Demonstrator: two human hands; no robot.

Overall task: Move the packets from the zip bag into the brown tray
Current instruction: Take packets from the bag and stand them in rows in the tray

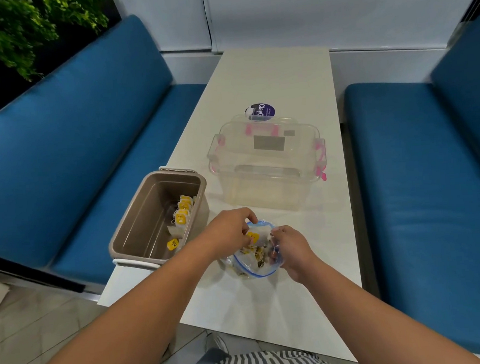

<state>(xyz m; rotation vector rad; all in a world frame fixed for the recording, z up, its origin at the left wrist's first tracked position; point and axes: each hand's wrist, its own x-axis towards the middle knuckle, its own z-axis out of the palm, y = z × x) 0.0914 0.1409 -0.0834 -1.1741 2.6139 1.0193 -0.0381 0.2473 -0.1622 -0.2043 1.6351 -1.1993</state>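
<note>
On my left, at the edge of the white table (268, 72), stands the brown tray (147, 216), a deep oblong tub with pale handles at both ends. The packets (181, 211) already in it lie along its right wall: white paper tea bags with square yellow tags, and I can count 4 tags, 3 bunched towards the far end and 1 nearer me.

Just right of the tray's near corner, my left hand (231, 230) is over the mouth of the bag. Its fingers are curled, and thumb and fingertips pinch 1 packet (254, 235), whose yellow tag and white paper show between my 2 hands.

Under them the zip bag (256, 268) sits on the table, clear plastic with a blue zip line, crumpled and bulging. More packets are heaped inside, yellow and white through the plastic; I cannot count them.

My right hand (292, 249) grips the bag's right rim, fingers curled into the plastic and holding the mouth wide.

Beyond the bag stands a clear box (266, 163) with pink latches and its lid on; I cannot tell what is in it. A round purple label (262, 110) shows just behind it.
</note>
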